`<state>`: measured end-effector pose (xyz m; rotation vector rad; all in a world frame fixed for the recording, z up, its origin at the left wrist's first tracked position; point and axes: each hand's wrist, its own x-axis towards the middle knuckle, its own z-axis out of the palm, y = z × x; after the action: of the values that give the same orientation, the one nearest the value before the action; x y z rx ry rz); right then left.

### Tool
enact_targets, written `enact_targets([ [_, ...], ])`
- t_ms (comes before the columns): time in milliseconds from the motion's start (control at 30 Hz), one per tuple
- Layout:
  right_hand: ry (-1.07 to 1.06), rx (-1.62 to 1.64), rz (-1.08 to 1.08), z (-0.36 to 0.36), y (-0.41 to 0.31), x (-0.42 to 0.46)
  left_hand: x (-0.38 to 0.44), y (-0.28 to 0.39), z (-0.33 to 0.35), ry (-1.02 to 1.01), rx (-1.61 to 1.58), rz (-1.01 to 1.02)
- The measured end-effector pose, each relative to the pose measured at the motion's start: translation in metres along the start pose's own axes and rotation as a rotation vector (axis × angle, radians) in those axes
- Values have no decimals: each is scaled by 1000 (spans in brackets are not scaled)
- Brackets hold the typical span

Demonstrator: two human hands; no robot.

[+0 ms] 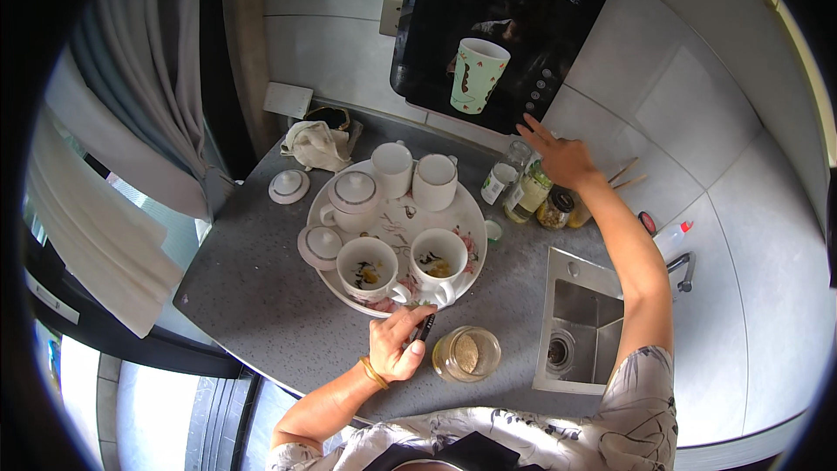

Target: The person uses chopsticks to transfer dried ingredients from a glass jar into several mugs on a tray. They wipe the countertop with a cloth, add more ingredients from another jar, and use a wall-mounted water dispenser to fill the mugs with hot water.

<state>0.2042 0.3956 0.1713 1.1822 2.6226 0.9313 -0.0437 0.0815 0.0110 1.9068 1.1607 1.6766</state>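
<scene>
My left hand [395, 348] is closed around a small black object [425, 327], partly hidden by the fingers. It is at the near rim of a round floral tray [392, 229]. Two white cups, the left cup [367, 268] and the right cup [439, 254], hold yellowish and dark bits. Just right of this hand, an open glass jar [467, 353] contains light-brown grains. My right hand [565, 160] reaches up with fingers apart, fingertips by the lower buttons of a black wall-mounted water dispenser [431, 26]; contact is unclear. A green patterned cup [480, 76] shows at its front.
A lidded white cup [353, 199], an upright cup [392, 170], an upturned cup [436, 183] and a lid [320, 247] share the tray. Glass jars [526, 193] stand below my right hand. The steel sink [544, 320] is at right; a cloth [317, 146] lies at back left.
</scene>
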Motion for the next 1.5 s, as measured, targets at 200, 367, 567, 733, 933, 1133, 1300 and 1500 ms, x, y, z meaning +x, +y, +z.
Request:
enact_targets([
  [200,1,-5,-17,11,3,-1,2,3,0,-21,5,10],
  [367,-16,-41,-6,-4,4,7,2,3,1,-13,0,3],
  [567,90,60,57,20,16,11,2,2,2,-28,2,-9],
  [733,136,68,83,14,5,16,3,4,1,-15,-3,-10],
  [933,418,110,170,1,14,25,1,0,-1,-39,-22,4],
  [1133,366,84,246,-16,20,31,2,2,0,-29,-21,18],
  [1300,329,57,135,0,26,30,3,2,0,-40,-11,9],
  [1500,142,-27,12,9,11,13,2,1,1,-31,22,19],
])
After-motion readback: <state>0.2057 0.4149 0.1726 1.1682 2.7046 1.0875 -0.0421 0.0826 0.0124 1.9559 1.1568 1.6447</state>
